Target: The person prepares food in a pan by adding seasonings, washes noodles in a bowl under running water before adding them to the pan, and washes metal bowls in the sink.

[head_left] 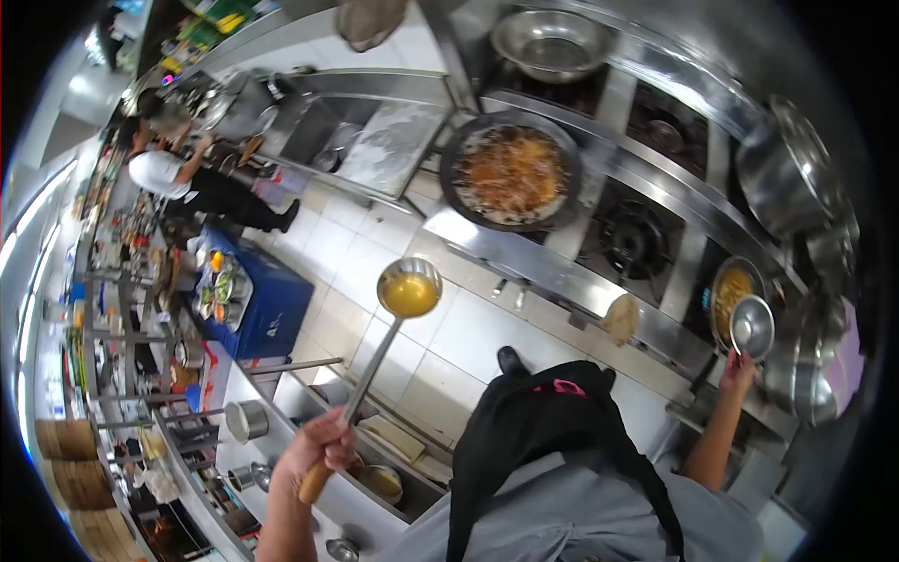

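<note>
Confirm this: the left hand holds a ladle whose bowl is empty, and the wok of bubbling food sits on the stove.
Wrong on the ladle: the head view shows yellow liquid in its bowl. The left hand does hold it, and the wok of bubbling food is on the stove.

Ladle [409, 288]: round metal bowl, long metal shank and light-brown grip; its bowl contained yellow liquid and was suspended, opening upward, above the tiled floor. Small metal bowl [752, 324]: round and shiny, it overlapped the pan's rim in view.
</note>
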A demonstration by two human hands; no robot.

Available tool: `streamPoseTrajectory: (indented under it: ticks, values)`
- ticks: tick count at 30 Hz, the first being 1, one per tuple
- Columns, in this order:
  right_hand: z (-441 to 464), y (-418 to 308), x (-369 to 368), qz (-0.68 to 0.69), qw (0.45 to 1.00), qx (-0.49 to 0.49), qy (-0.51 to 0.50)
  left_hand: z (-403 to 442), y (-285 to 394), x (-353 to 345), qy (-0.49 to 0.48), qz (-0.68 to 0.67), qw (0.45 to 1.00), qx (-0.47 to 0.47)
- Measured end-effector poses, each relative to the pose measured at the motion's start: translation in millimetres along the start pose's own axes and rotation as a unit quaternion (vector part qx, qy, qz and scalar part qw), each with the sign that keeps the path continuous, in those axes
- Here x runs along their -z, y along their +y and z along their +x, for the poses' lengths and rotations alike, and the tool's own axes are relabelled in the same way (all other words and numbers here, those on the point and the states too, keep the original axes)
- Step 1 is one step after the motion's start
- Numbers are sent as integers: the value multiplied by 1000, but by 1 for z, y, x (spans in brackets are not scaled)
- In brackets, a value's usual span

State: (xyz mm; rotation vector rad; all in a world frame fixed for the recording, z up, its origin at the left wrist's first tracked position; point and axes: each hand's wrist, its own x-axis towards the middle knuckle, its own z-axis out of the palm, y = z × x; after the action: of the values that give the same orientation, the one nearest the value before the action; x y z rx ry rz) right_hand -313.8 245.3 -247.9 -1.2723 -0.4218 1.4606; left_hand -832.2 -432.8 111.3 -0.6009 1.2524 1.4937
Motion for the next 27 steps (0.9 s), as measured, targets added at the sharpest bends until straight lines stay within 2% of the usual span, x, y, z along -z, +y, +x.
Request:
streamPoseTrajectory:
  ticks: [2,4,6,7,8,10,12,15,17,20,22,24,25,27]
  values:
    - [-18,10,-5,-25,999,29,-18,11,50,25,48,3,999,-12]
    - [-17,19,8,-48,997,14,-57,38,104,52,34,-25,999,-26]
    - [-23,30,22,-16,996,45,-71,80,156,85,22,59,994,-90]
    - [-46,24,12,-35,993,31,-106,104,184,96,1,17,997,-82]
    - [-50,22,9,-19,999,4,-34,130,213,106,-22,-25,997,-71]
    - [-70,12,5,-19,999,-26,-40,196,267,130,11,-71,994,-79]
    - [-64,9,26,-6,1000,8,-29,246,309,120,40,-26,989,-140]
    - [-89,-9,22,-9,999,44,-18,346,371,139,46,1,985,-165]
    - [-102,-19,25,-31,998,60,-10,377,386,117,126,59,961,-239]
    - [-116,-34,36,-33,998,58,-8,392,397,92,120,36,956,-265]
    - [-116,-40,51,-30,999,33,-27,405,402,89,125,67,950,-277]
    - [-109,-38,81,-68,993,78,-58,413,406,90,101,-1,963,-250]
    - [-106,-38,90,-31,996,51,-67,410,403,91,89,9,965,-246]
    - [-101,-27,107,-19,989,88,-114,406,396,92,51,-57,965,-249]
